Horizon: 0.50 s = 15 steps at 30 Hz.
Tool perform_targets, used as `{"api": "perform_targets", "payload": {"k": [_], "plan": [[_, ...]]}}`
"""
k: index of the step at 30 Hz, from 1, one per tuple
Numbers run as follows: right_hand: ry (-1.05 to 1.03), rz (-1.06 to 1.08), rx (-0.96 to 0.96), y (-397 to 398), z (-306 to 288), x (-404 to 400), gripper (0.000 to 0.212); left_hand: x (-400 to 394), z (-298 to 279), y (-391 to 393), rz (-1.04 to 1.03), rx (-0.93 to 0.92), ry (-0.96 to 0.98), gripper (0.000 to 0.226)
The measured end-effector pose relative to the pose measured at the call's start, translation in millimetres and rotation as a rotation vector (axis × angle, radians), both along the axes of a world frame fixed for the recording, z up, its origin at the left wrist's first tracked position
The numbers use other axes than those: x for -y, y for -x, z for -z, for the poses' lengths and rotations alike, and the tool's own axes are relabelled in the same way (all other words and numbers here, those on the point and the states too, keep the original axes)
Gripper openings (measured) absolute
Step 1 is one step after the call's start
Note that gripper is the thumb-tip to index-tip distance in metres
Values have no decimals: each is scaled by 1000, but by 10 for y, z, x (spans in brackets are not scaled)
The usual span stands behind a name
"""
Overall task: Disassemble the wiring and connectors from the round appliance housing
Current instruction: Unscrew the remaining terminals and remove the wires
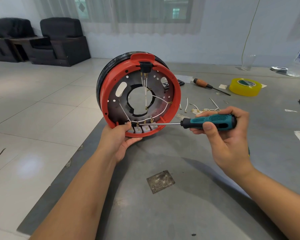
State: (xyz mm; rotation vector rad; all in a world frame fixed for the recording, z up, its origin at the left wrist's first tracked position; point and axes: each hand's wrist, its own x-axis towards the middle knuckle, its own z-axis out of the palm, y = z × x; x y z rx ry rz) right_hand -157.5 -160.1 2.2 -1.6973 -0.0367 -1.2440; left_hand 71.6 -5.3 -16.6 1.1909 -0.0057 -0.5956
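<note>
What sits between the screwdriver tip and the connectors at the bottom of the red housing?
Nothing visible. The screwdriver in the right hand reaches over the red housing rim, its tip already at a brass connector. The left hand grips the rim just left of it, fingers close beside the tip.

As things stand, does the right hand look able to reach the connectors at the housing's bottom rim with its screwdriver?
Probably yes: the right hand holds the screwdriver with its tip already at the connectors, and the housing faces it open.

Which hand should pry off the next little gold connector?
The right hand. It already grips the screwdriver, whose tip sits at a connector on the lower rim. The left hand is busy steadying the housing.
</note>
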Motion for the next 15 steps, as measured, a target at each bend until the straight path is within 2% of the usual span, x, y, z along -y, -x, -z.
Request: {"api": "perform_targets", "payload": {"k": [7,15], "plan": [[32,-29,-25,-14,5,-50,32,-10,-1,5,13,-17,-7,33],[130,-60,-70,44,14,-67,35,-23,-10,-1,11,-37,-21,27]]}}
